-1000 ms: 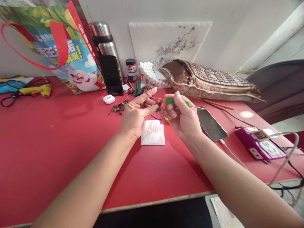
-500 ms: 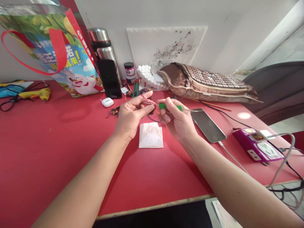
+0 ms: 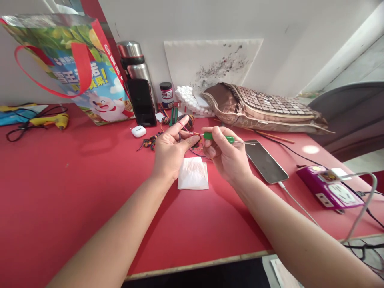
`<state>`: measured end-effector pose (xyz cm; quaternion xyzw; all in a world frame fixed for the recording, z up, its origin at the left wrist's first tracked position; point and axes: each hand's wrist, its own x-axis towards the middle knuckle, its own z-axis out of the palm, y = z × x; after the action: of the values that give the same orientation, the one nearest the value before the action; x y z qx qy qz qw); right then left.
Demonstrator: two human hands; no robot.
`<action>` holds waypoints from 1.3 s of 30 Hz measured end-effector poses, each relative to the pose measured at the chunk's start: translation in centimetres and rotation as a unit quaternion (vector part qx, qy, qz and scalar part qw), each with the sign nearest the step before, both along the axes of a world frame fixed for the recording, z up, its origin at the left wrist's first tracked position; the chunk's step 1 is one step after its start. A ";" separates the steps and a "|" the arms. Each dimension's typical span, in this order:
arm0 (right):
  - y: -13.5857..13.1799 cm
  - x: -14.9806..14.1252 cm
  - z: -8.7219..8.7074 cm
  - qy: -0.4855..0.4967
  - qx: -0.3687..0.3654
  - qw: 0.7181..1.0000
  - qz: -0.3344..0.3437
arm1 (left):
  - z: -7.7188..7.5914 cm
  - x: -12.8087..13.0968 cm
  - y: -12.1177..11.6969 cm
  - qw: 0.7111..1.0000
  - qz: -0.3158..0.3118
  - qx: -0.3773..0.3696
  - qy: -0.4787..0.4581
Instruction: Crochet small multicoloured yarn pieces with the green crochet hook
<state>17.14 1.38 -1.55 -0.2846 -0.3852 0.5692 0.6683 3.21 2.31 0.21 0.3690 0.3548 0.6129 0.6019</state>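
Note:
My right hand (image 3: 229, 156) is closed round the green handle of a crochet hook (image 3: 208, 136). One thin metal end points left at my left hand, and the other sticks out to the right. Between thumb and fingers, my left hand (image 3: 169, 156) pinches a small piece of dark, multicoloured yarn work (image 3: 197, 141), mostly hidden by the fingers. A strand of reddish yarn (image 3: 185, 127) runs over the raised left index finger. The hook's tip meets the work at the left fingertips; the exact stitch is too small to make out. Below lies a folded white tissue (image 3: 193, 175).
A dark yarn ball (image 3: 187, 121) and colourful knotted yarn (image 3: 150, 141) lie behind my left hand. Around are an earbud case (image 3: 139, 131), upright phone (image 3: 142, 102), steel flask (image 3: 139, 71), charging phone (image 3: 267, 162), purple power socket (image 3: 328, 188), brown cushion (image 3: 270, 106) and glue gun (image 3: 54, 120).
The whole view has shifted slightly, so everything sits a little lower and further right. Both hands keep their grips, with the hook still at the yarn work.

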 end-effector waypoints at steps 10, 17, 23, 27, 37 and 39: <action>-1.2 -1.2 -1.0 -0.191 0.121 0.958 -0.179 | 0.1 0.8 -0.9 0.999 -0.008 -0.040 -0.035; -0.8 -1.0 -0.5 -0.051 0.059 0.995 -0.055 | 1.1 -0.2 -0.5 0.986 -0.078 -0.101 -0.105; -1.0 -0.2 -0.4 -0.212 0.110 0.961 -0.140 | -0.1 0.1 -0.6 0.998 -0.047 -0.029 -0.032; -1.3 0.2 -0.4 -0.351 0.230 0.878 -0.231 | -0.4 0.6 -1.0 0.994 -0.052 -0.066 -0.070; -1.6 0.1 -0.1 -0.243 0.200 0.937 -0.152 | 0.8 -0.1 -0.6 0.976 -0.119 -0.110 -0.145; -1.5 0.1 0.1 -0.192 0.162 0.961 -0.111 | 0.7 -0.5 -0.4 0.978 -0.120 -0.097 -0.137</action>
<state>17.22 -0.10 -1.45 -0.3174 -0.5596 0.3557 0.6779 2.76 1.90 0.89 0.2613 0.2796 0.5439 0.7468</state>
